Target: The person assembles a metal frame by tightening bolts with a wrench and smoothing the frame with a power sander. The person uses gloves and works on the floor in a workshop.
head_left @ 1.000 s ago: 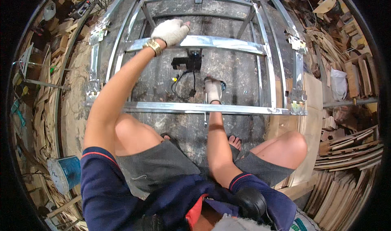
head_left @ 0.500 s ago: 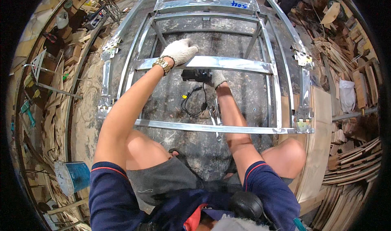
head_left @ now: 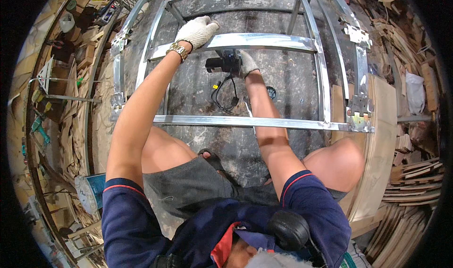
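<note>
We see a silver metal frame (head_left: 322,79) lying over the stained floor (head_left: 198,145). Left hand (head_left: 197,32), gloved, lies across the left part of the middle crossbar (head_left: 264,41), fingers curled; we cannot tell whether it clamps the bar. The black motor unit (head_left: 222,63) sits at the near side of that crossbar, about mid-span. Right hand (head_left: 248,64), gloved, is against its right side, fingers mostly hidden; we cannot tell whether they close on it. Nearer to us, a black cable (head_left: 217,99) loops on the floor; right of the right forearm, a round dark part (head_left: 271,92). Far left of the frame: wood scraps.
</note>
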